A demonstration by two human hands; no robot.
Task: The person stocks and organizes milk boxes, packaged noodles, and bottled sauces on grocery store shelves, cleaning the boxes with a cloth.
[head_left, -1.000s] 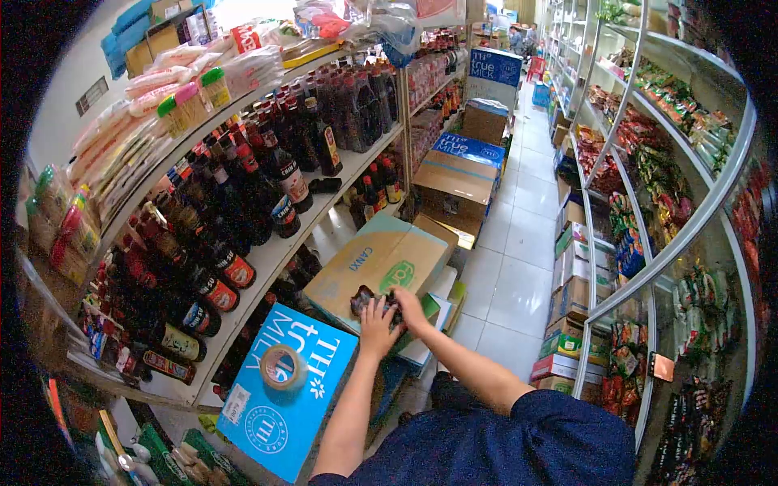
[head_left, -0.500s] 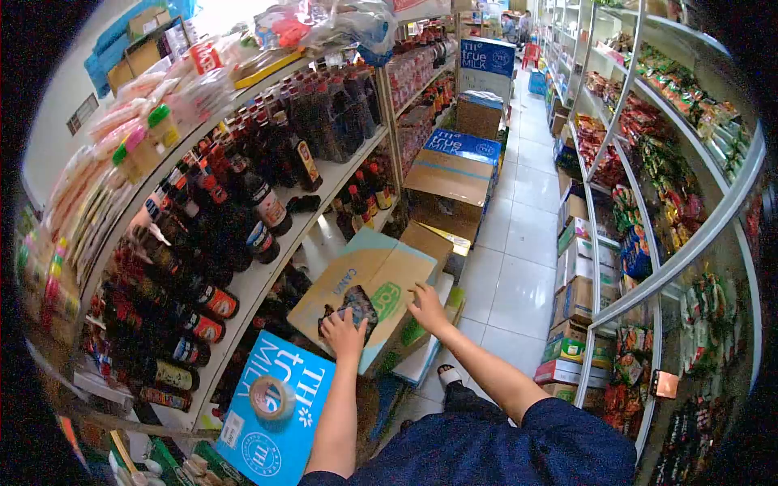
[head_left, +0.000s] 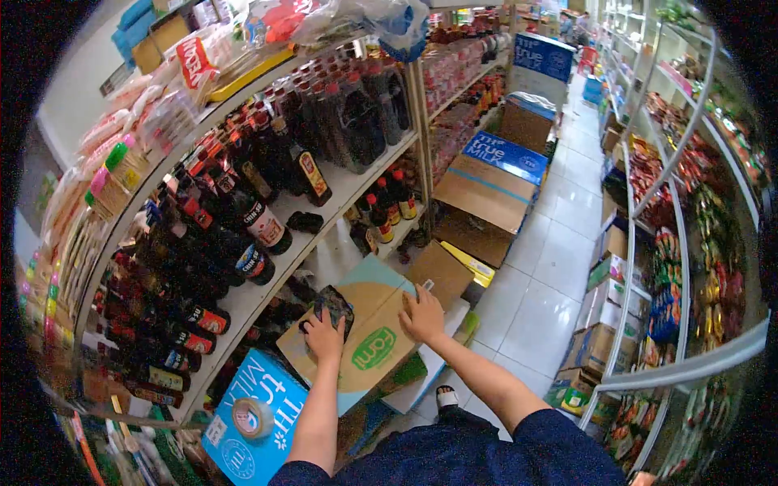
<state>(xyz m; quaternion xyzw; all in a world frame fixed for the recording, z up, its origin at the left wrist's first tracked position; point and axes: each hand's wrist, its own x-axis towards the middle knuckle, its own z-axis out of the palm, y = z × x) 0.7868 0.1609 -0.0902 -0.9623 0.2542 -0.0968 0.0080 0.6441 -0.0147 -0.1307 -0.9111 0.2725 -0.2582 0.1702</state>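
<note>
My left hand [head_left: 326, 330] rests on a dark, crumpled packet [head_left: 336, 304] lying on top of a brown and pale green Fami carton [head_left: 369, 312]. What its fingers grip, if anything, is partly hidden. My right hand [head_left: 423, 314] touches the carton's right part with its fingers apart, holding nothing that shows. Left of the carton, a blue TH true MILK box [head_left: 271, 413] carries a roll of clear tape [head_left: 253, 419].
Shelves [head_left: 324, 211] of dark sauce bottles stand on the left. Open cartons [head_left: 486, 186] line the aisle beyond. Glass shelving [head_left: 648, 283] with packets runs along the right. Two people [head_left: 574, 28] are far down the tiled aisle.
The view has shifted, so shelves and cartons sit differently. My left hand and the dark packet have moved toward the carton's far left side. My right hand has come down onto the carton.
</note>
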